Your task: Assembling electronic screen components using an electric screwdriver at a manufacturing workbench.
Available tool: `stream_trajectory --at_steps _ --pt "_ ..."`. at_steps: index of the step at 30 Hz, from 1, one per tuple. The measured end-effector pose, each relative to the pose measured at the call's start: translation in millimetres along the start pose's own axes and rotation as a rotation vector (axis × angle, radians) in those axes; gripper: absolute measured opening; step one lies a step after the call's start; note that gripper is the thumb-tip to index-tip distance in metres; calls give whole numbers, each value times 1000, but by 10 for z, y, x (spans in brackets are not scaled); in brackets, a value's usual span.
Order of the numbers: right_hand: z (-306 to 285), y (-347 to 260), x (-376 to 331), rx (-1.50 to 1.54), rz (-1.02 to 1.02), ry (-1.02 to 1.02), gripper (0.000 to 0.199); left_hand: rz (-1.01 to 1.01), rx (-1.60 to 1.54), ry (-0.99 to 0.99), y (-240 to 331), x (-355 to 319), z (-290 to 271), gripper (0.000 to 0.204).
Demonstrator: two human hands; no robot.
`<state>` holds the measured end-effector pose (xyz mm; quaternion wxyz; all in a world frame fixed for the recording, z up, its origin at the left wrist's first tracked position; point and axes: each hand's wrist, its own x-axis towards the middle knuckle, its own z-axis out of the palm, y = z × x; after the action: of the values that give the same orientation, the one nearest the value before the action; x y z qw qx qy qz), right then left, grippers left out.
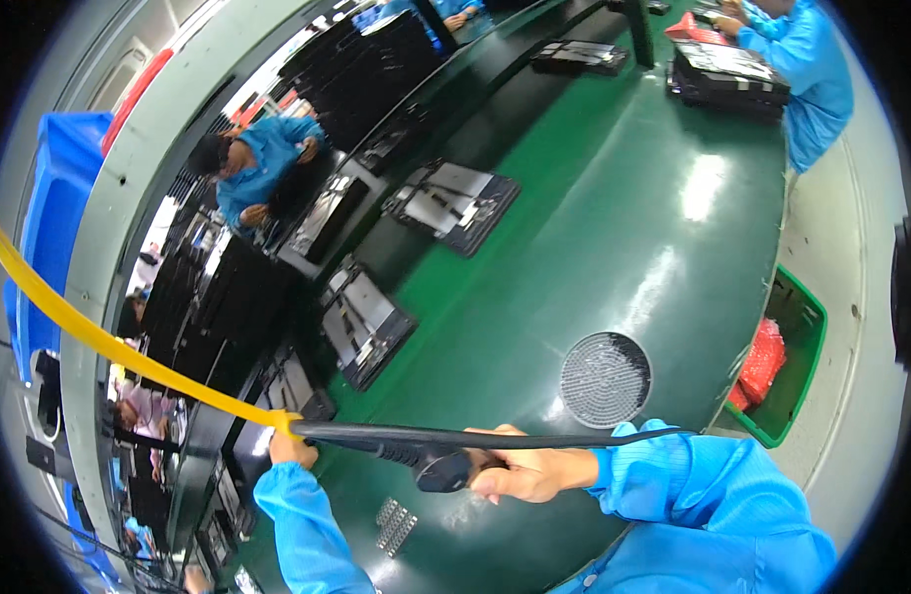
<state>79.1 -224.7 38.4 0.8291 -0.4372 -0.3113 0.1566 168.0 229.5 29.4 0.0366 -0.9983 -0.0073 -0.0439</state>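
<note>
bench: glossy green top (pixel 614 188), round perforated grille (pixel 605 379) set in it
conveyor: dark belt (pixel 495 59) carrying open black panel assemblies (pixel 453 203), (pixel 364 322)
stacks: black panels (pixel 727 74) at far end
bins: green bin (pixel 802 337) with red bag (pixel 762 361); blue crate (pixel 54 198) at left
people: 2 co-workers in blue smocks (pixel 262 163), (pixel 812 59)

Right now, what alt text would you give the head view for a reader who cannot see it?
Over a glossy green workbench, the right hand grips a black handheld tool while the left hand pinches a yellow strip stretching up left. Dark panel assemblies sit on a conveyor, where blue-coated people work.
</note>
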Motion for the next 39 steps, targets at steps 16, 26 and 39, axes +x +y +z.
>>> stream_trajectory --at_steps 16,26,39 --pt "-114 -222 43 -74 -59 64 40 -173 -103 768 987 -1281 -1304 22" --pt "-627 -733 -39 -138 -396 412 84 463 -235 301 2471 -2109 -1140 41" --pt "-963 -491 12 -310 -320 511 75 170 -1049 370 2918 -1976 17 74"
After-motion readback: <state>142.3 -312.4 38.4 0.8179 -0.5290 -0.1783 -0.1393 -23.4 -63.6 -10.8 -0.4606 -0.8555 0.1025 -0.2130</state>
